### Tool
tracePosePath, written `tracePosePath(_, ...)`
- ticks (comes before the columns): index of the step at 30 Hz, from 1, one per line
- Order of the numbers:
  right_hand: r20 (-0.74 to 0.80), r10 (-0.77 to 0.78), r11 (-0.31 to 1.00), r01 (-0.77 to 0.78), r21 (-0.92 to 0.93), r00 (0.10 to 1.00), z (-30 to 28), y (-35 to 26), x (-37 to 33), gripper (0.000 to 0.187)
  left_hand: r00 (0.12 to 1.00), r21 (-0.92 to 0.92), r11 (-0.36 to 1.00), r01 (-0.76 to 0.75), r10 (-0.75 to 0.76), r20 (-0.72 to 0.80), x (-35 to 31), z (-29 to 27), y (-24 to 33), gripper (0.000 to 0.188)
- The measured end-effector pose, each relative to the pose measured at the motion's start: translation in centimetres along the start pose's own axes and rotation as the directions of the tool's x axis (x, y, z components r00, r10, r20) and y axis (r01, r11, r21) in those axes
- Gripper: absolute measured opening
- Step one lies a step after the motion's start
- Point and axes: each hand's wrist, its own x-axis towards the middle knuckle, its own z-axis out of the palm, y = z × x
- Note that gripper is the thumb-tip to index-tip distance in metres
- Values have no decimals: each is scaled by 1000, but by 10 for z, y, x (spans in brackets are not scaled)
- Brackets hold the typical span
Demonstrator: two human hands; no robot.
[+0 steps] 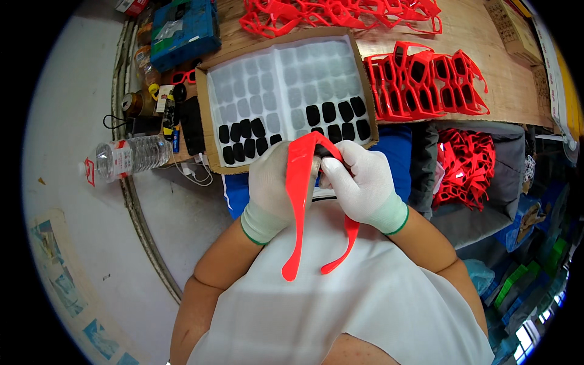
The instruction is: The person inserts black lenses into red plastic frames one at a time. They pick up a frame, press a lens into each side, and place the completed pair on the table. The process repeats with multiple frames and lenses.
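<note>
Both my hands wear white gloves with green-edged cuffs and meet in front of my chest. Between them is a red sunglasses frame, its two temple arms hanging down toward my lap. My left hand closes around the frame's left side, its fingers mostly hidden. My right hand is closed too, with thumb and fingers pressed at the front of the frame, where something dark shows. Just beyond lies a cardboard box of black lenses in rows, partly covered by white tissue paper.
Red sunglasses stand in rows right of the box; more red frames lie behind. A grey-lined bin holds a red pile. On the left are a plastic bottle, a blue case and a cable.
</note>
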Motion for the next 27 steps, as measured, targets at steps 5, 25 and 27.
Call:
tracePosePath(5,-5,-37,997,37,-62,999,2,-3,-2,19,996,36,999,-40,42,-74,-5,3,7,4)
tracePosePath(25,14,-9,997,11,-81,1000,8,-2,-1,22,999,69,997,37,-39,36,-8,-9,3,15)
tracePosePath(27,20,-8,996,10,-83,1000,8,-1,-3,22,999,98,995,37,-39,23,-11,-8,5,15)
